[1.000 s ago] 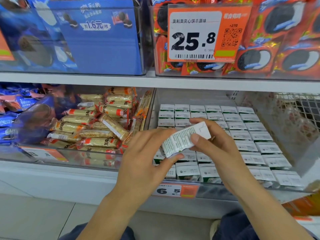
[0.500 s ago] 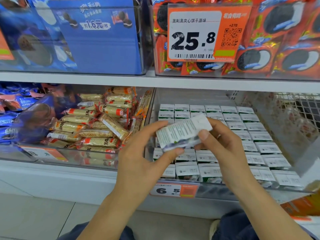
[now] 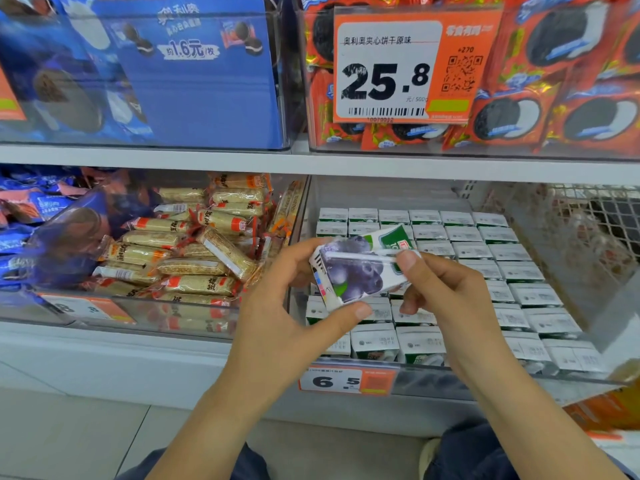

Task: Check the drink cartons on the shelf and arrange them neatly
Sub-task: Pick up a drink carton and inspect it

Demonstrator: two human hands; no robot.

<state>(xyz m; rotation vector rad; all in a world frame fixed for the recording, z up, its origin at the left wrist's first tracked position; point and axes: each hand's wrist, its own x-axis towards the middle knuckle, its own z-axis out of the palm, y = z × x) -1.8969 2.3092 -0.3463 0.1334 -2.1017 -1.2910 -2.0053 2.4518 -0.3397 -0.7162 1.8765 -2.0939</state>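
Note:
I hold one small drink carton (image 3: pixel 356 271) on its side above the lower shelf bin, its blueberry picture and green logo facing me. My left hand (image 3: pixel 294 306) grips its left end, thumb under the carton and fingers behind it. My right hand (image 3: pixel 446 289) pinches its right end from above. Below and behind, several rows of matching white-topped cartons (image 3: pixel 464 251) stand upright in the clear bin (image 3: pixel 450 379). An empty slot shows in the front-left rows, partly hidden by my hands.
A 6.5 price tag (image 3: pixel 346 380) sits on the bin's front lip. Left of the cartons is a bin of sesame snack bars (image 3: pixel 194 258). The upper shelf holds blue and red cookie packs behind a 25.8 price card (image 3: pixel 398 67). A wire mesh (image 3: pixel 588 216) bounds the right side.
Both hands have rolled the carton over: its printed white label side faced me before, and now the blueberry front faces me. The carton stayed at about the same spot above the bin.

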